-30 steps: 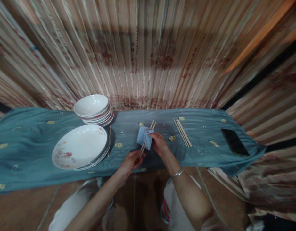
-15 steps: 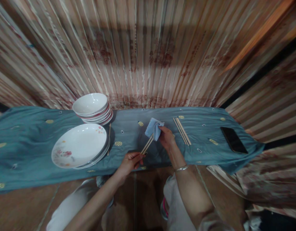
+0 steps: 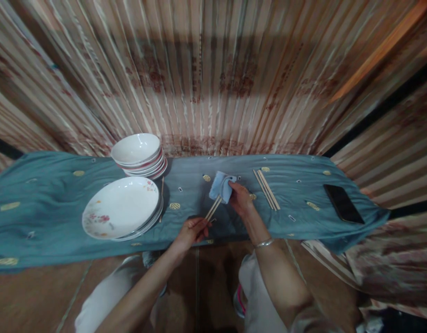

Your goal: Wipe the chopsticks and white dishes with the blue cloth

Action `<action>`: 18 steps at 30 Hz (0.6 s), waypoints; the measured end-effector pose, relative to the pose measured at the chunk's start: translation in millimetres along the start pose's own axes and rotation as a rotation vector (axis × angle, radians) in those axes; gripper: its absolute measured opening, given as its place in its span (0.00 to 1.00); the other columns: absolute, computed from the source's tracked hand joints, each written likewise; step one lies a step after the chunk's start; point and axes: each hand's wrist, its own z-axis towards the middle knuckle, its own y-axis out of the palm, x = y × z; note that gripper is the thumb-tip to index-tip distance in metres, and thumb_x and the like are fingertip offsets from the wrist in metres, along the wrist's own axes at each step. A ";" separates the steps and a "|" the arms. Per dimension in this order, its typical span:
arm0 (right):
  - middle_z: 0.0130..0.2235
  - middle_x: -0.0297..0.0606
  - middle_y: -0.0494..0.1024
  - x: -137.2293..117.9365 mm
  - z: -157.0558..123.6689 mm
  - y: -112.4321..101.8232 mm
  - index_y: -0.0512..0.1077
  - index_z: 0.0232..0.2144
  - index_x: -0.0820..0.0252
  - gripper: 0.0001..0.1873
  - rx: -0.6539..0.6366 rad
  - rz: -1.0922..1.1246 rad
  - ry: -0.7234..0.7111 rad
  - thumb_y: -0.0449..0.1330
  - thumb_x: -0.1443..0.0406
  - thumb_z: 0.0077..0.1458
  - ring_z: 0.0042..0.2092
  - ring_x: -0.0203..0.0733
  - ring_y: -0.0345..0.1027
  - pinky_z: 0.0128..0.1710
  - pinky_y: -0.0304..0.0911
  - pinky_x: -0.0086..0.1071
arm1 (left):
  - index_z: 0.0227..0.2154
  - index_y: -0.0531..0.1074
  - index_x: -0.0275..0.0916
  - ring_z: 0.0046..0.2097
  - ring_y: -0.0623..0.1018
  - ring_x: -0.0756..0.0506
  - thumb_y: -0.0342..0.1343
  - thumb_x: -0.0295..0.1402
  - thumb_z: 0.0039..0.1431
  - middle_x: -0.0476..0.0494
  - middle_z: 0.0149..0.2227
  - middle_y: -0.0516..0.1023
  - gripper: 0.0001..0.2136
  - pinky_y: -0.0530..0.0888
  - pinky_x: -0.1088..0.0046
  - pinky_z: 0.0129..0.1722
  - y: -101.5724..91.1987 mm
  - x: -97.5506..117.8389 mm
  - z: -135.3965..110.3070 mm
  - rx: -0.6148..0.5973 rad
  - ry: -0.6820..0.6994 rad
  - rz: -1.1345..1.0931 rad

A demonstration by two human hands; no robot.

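Note:
My left hand is closed round the lower ends of a pair of chopsticks, which slant up and to the right. A folded light blue cloth covers their upper ends. My right hand pinches that cloth from the right side, with a bangle at the wrist. To the right of it, several loose chopsticks lie side by side on the tablecloth. One more thin stick rests beside the plates, partly hidden by them.
On the left are a stack of floral plates and, behind it, a stack of white bowls. A black phone lies at the right end of the green tablecloth. A pleated curtain hangs behind the table.
The whole view has shifted slightly, so the things on the table sit a little farther right. Both hands keep their hold on the chopsticks and cloth.

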 end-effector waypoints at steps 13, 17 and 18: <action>0.22 0.31 0.77 21.6 -27.5 27.7 0.76 0.22 0.60 0.14 -0.120 -0.062 0.187 0.72 0.59 0.32 0.23 0.33 0.67 0.25 0.65 0.26 | 0.27 0.73 0.34 0.15 0.56 0.57 0.60 0.49 0.44 0.53 0.16 0.67 0.20 0.47 0.76 0.16 -6.1 8.3 3.3 0.049 0.057 -0.059; 0.21 0.31 0.77 28.3 -36.2 33.1 0.75 0.21 0.60 0.14 -0.164 -0.078 0.219 0.72 0.59 0.32 0.22 0.34 0.67 0.23 0.63 0.26 | 0.23 0.70 0.35 0.15 0.56 0.57 0.59 0.49 0.45 0.53 0.16 0.66 0.19 0.47 0.76 0.16 -7.9 10.1 4.3 0.069 0.083 -0.042; 0.20 0.30 0.76 29.8 -38.2 34.4 0.75 0.21 0.60 0.14 -0.170 -0.083 0.224 0.72 0.59 0.32 0.22 0.33 0.66 0.23 0.63 0.26 | 0.21 0.68 0.36 0.15 0.56 0.57 0.59 0.50 0.44 0.53 0.15 0.66 0.19 0.47 0.76 0.16 -8.5 10.1 4.9 0.072 0.089 -0.036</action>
